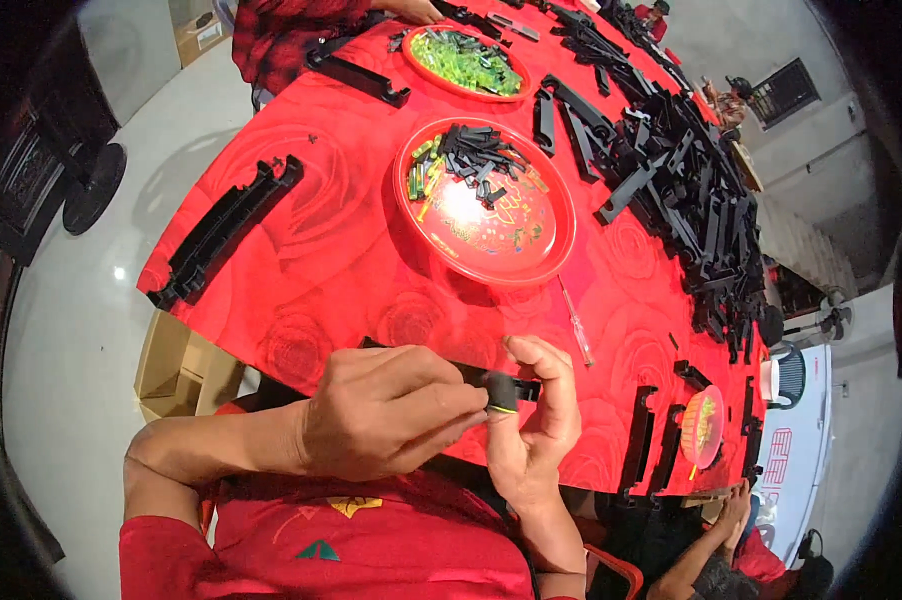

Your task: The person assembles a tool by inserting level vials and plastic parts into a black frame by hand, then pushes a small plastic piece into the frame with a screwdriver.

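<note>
Left hand point(396, 410) and right hand point(536, 440) grip 1 black part point(527, 388)

Head view: it lies between them, fingers closed. Beyond the grip: 1 slim tool point(575, 325), then 2 red trays point(546, 245). Left beyond it: 1 long rail point(226, 235); right: 1 pink bowl point(711, 445).

Red characters point(774, 468) are showing on white panel point(813, 430) at right. Gold character-like motif point(509, 207) is decorating red tray point(531, 262). White label point(209, 36) is sitting on carton point(193, 18), unreadably small.
</note>
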Action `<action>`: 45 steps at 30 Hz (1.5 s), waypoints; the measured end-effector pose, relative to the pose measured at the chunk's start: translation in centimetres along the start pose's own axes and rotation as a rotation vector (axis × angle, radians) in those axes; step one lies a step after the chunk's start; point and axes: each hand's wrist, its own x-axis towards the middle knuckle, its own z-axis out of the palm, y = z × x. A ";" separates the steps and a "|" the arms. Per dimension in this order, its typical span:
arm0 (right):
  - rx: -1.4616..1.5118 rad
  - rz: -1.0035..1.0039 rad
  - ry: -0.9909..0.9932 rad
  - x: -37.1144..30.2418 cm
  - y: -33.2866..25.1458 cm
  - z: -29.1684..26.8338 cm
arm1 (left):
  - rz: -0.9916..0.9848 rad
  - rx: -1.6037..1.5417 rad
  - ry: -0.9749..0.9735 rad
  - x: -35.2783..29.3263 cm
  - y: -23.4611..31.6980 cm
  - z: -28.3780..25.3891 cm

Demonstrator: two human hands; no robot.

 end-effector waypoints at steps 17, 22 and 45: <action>-0.325 -0.223 0.091 -0.4 -0.4 -0.5 | 0.118 0.329 -0.128 0.4 1.1 1.3; -0.091 -0.075 -0.018 -0.6 0.0 -0.4 | 0.142 0.308 -0.096 -0.8 1.7 1.7; 0.258 -0.173 -0.197 -0.8 2.6 -0.6 | -0.922 -1.203 -0.703 -0.8 -1.2 -0.3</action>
